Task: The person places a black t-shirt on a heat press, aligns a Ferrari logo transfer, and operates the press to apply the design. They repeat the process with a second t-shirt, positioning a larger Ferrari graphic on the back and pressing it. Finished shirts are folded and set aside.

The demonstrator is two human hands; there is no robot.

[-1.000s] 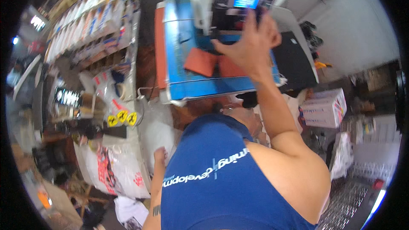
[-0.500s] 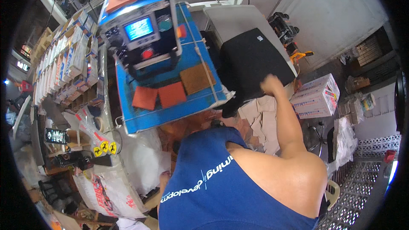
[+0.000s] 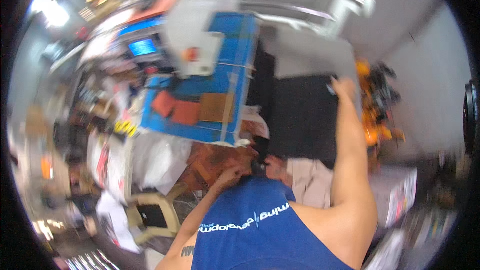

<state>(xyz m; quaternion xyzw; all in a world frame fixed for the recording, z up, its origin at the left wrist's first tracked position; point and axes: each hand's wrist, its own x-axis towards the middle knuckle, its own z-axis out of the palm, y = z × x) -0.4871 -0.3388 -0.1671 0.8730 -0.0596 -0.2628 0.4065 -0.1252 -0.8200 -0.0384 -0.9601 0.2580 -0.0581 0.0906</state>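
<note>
From where I stand, the black cloth [image 3: 305, 115] lies over the near part of a pale grey board [image 3: 320, 52], whose surface runs on past the cloth's far edge. The right hand [image 3: 344, 89] is at the cloth's far right corner, by the board's right edge, with the forearm along that side. Its grip is blurred; I cannot tell whether it is clamped on the fabric. Yellow-and-black gear [image 3: 375, 102] crowds close outside that edge.

The left hand [image 3: 233, 174] is low by the waist, just beside a dark thing [image 3: 258, 165] and short of the near edge of the blue table [image 3: 187, 132]; I cannot tell whether its grip is apart or together. Near that edge lie two orange squares [image 3: 185, 112] and, toward the right edge, a brown square [image 3: 215, 107]. A machine with a lit screen [image 3: 142, 47] takes up the table's far left.
</note>
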